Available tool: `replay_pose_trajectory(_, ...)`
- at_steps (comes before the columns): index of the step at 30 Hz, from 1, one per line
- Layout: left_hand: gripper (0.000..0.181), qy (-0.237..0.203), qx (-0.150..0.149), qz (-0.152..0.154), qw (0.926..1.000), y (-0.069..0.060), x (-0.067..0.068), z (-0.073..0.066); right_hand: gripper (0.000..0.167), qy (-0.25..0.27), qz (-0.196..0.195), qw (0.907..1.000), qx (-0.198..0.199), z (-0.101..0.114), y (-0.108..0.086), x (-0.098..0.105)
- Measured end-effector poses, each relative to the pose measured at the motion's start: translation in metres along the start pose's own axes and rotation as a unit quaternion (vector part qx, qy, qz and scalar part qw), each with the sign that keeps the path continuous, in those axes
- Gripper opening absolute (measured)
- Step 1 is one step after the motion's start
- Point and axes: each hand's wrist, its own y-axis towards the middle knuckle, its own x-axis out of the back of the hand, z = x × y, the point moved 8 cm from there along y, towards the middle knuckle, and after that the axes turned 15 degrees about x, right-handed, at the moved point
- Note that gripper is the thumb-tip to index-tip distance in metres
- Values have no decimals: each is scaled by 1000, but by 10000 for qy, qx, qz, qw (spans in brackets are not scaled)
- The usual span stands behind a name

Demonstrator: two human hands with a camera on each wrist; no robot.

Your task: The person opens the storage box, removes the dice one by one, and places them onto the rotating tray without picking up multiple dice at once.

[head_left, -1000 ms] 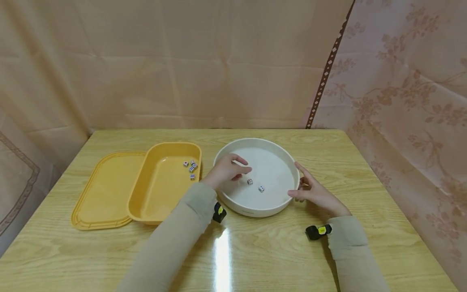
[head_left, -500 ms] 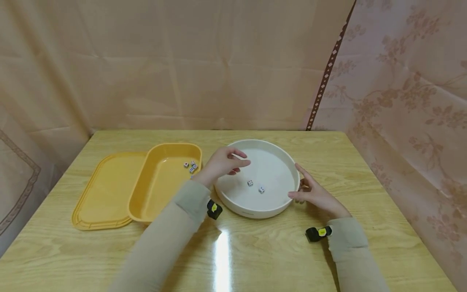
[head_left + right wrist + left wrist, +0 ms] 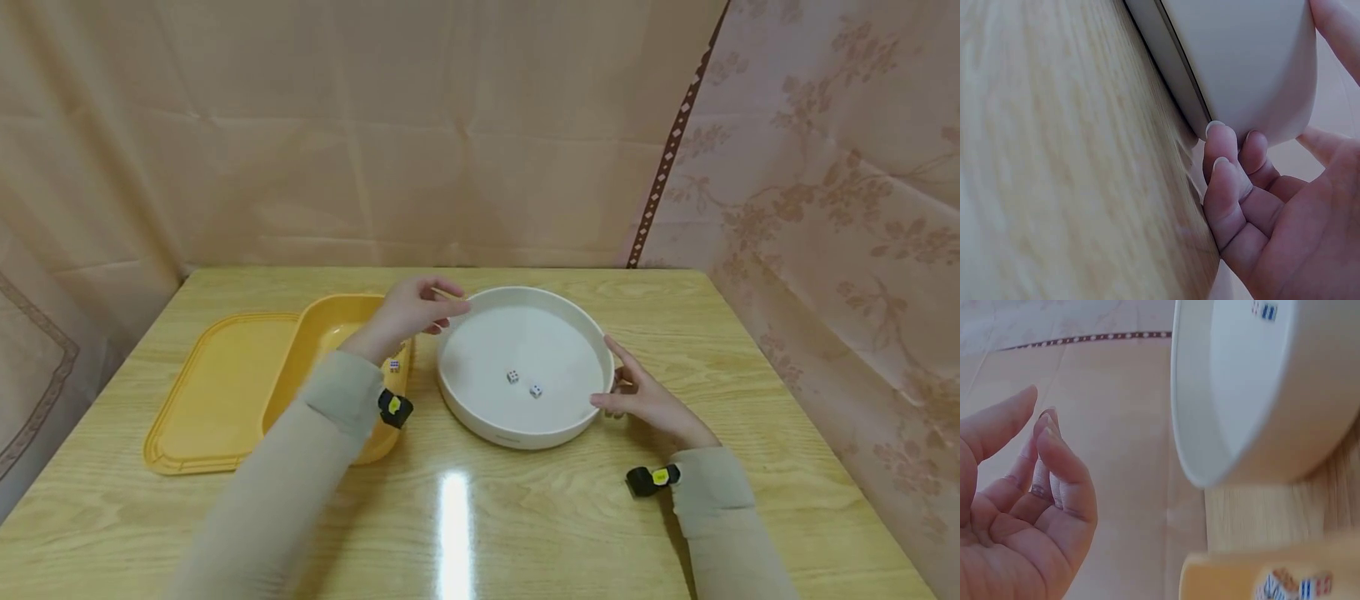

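My left hand (image 3: 412,310) hovers between the yellow container and the round white tray, fingers loosely curled. A gap shows between its thumb and fingertips in the left wrist view, with nothing held. Two small white dice, one die (image 3: 513,377) beside another die (image 3: 536,391), lie in the round white tray (image 3: 555,333). At that tray's right side my right hand (image 3: 652,400) holds the rim, thumb at the edge and curled fingers against the outer wall (image 3: 1254,69). One more die (image 3: 394,365) shows in the yellow container (image 3: 315,350); the left wrist view shows several dice there (image 3: 1294,586).
A flat yellow lid (image 3: 217,392) lies left of the container, partly hidden by it. All stands on a wood-grain table (image 3: 540,517). A beige curtain (image 3: 405,150) hangs behind it, and a flowered cloth (image 3: 840,217) hangs on the right.
My left hand has moved left and up, out from over the white tray, and its arm now covers part of the yellow container. The right hand and the two dice stay put.
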Motion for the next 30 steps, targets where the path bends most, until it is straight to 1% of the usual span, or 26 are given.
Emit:
replay_pose_trajectory(3,38,96,-49,-29,9999,-5,12,2,100,-19,-12,10000,-3,-1,-1,1)
replay_pose_trajectory(6,40,196,-66,-14,9998,-5,22,7,100,-38,-29,10000,-10,-1,-2,1)
replay_pose_trajectory(12,42,272,-34,3,9996,-4,39,22,100,34,-51,10000,-32,0,-2,0)
replay_pose_trajectory(16,42,290,49,-11,9996,-2,48,34,100,46,-60,10000,-41,0,-2,0)
replay_pose_trajectory(18,42,266,117,6,9996,0,51,41,100,23,-71,10000,-42,0,-1,1)
replay_pose_trajectory(21,41,249,299,16,9992,3,56,53,100,9,-74,10000,-43,0,-1,1)
replay_pose_trajectory(25,41,331,486,49,9983,8,60,69,100,10,-56,10000,-51,0,0,1)
replay_pose_trajectory(30,41,356,496,208,9979,12,60,84,101,-13,-20,10000,-92,-1,-1,0)
